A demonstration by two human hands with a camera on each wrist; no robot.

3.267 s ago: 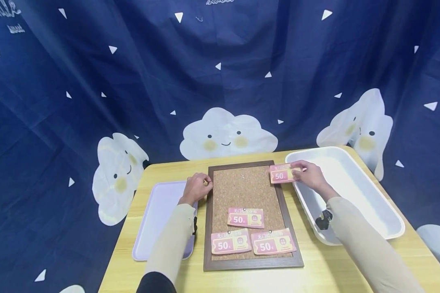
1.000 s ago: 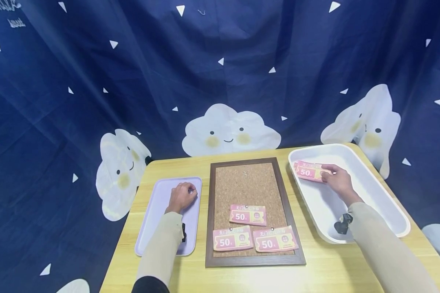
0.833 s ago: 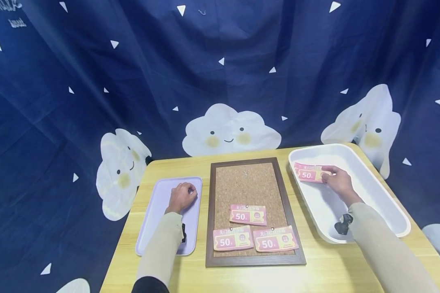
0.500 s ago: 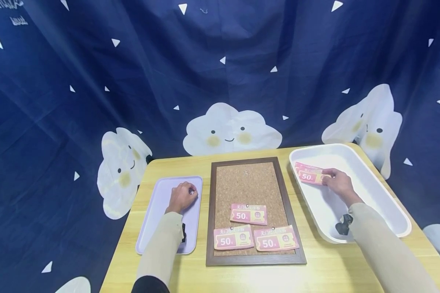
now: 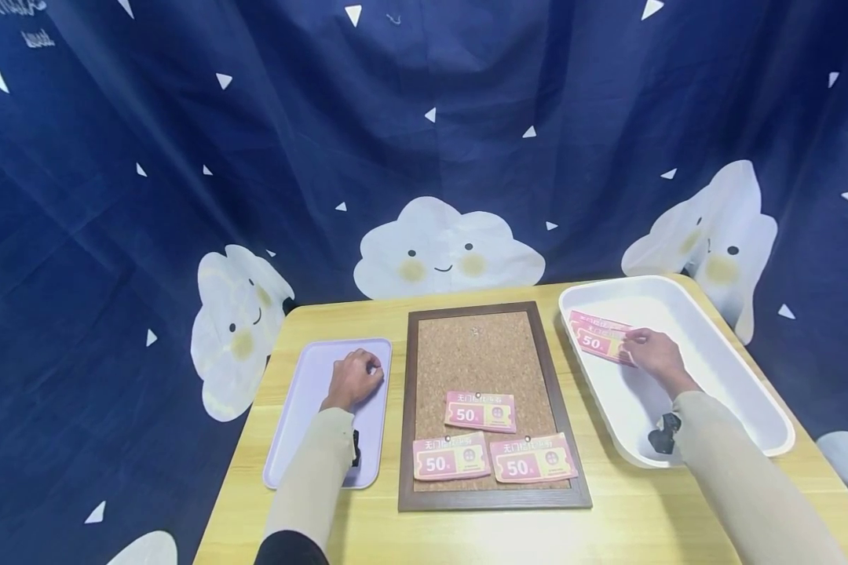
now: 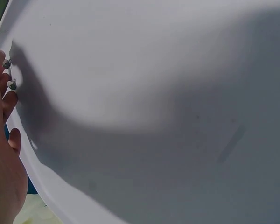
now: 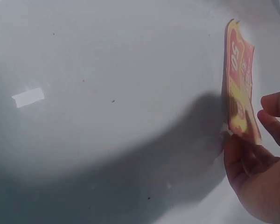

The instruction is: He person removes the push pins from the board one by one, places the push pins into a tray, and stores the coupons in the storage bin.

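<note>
— Coupon (image 5: 597, 339) had come off the cork board (image 5: 480, 353) and was over the white tub (image 5: 721, 369), pinched in the right hand (image 5: 650, 355)

— And the left hand (image 5: 353, 378)?

— Curled on the lilac tray (image 5: 304, 408), fingertips (image 6: 8, 74) pinching small pins (image 6: 11, 85)

Wooden tabletop (image 5: 629, 518) carrying framed cork board (image 5: 477, 357), centre. Three pink 50 coupons (image 5: 480, 411) pinned on lower half. Navy cloud-print curtain (image 5: 424, 141) behind.
</note>
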